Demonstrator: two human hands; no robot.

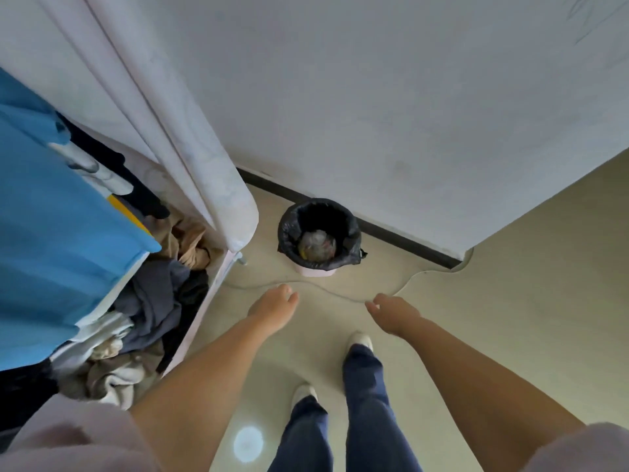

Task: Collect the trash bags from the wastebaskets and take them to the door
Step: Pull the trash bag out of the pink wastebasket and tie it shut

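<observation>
Both my arms reach forward and down through the lower half of the frame, bare to the short pale sleeves. My left hand (274,310) hangs just left of centre, palm down, fingers loose and slightly apart, holding nothing. My right hand (393,313) is level with it to the right, fingers relaxed and gently bent, also empty. Neither touches anything.

Just above my hands, at centre frame, the wastebasket (315,270) stands on the pale floor (510,318) against the dark baseboard (401,235). Its black trash bag (320,233) is folded over the rim, with crumpled clear plastic inside. A thin cable (343,298) runs across the floor between the basket and my hands. The white wall (374,97) fills the upper frame. At left, a fabric wardrobe (190,131) stands open on piled clothes (160,301).
</observation>
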